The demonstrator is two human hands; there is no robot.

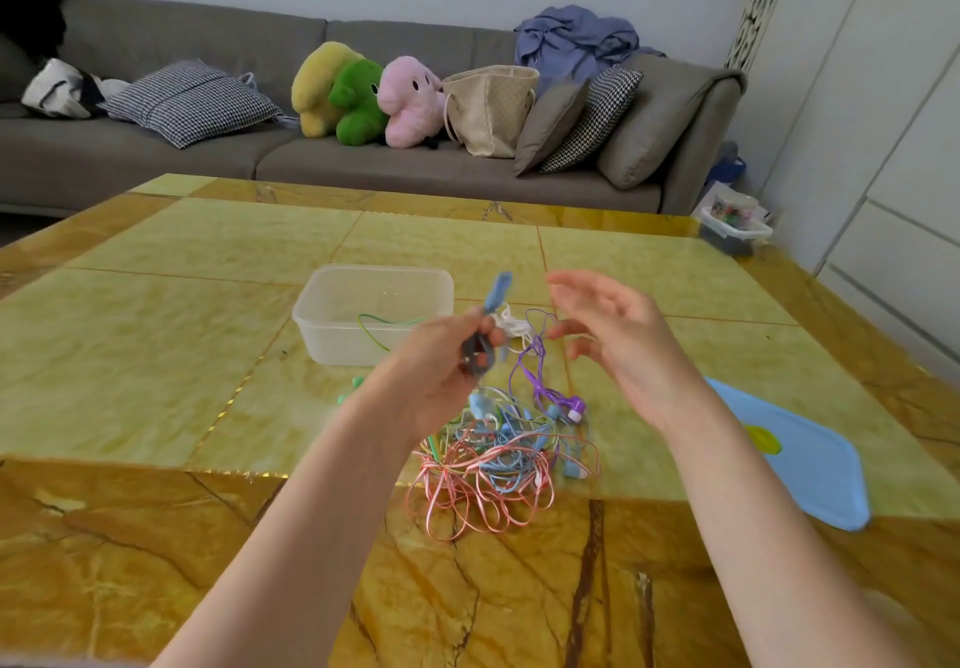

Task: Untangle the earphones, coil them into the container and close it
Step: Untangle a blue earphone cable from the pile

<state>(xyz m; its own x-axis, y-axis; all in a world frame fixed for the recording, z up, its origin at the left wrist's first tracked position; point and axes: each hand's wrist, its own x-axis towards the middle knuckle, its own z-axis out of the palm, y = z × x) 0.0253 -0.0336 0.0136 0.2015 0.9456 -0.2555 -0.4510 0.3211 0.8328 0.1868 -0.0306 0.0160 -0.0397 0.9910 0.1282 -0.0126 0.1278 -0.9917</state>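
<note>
A tangle of earphones (501,451) in pink, blue, green and purple cords lies on the yellow table (182,303) in front of me. My left hand (441,355) is raised above it and grips a small coiled bundle of blue cord, one blue end sticking up. My right hand (618,340) hovers to the right with fingers spread and relaxed, holding nothing; a purple cord (537,355) hangs between the hands. The clear plastic container (317,314) stands open behind my left hand with a green cord (379,329) draped into it. Its blue lid (810,464) lies flat at the right.
A grey sofa (156,158) with cushions, plush toys, a tote bag and clothes runs along the far side. A small box of items (735,228) sits on the floor beyond the table's far right corner. White cabinets stand at the right.
</note>
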